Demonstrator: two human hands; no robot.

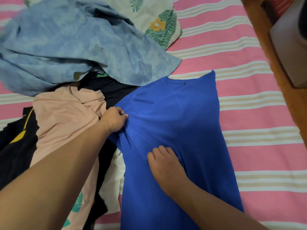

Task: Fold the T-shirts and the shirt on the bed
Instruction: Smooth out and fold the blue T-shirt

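Observation:
A bright blue T-shirt (179,123) lies spread on the pink striped bed (249,113), neckline toward the far side. My left hand (114,121) pinches a fold at its left edge, near the sleeve. Flat on the shirt's middle rests my right hand (163,165), fingers straight. To the left lies a heap: a peach T-shirt (66,117), a black garment with a yellow stripe (16,146), and a pale blue mottled shirt (66,44) draped over the pile's far side.
A floral pillow (157,22) sits at the far side of the bed. A wooden bed edge (272,60) runs down the right, with a grey box (292,52) beyond it. Bare striped sheet shows to the right of the blue T-shirt.

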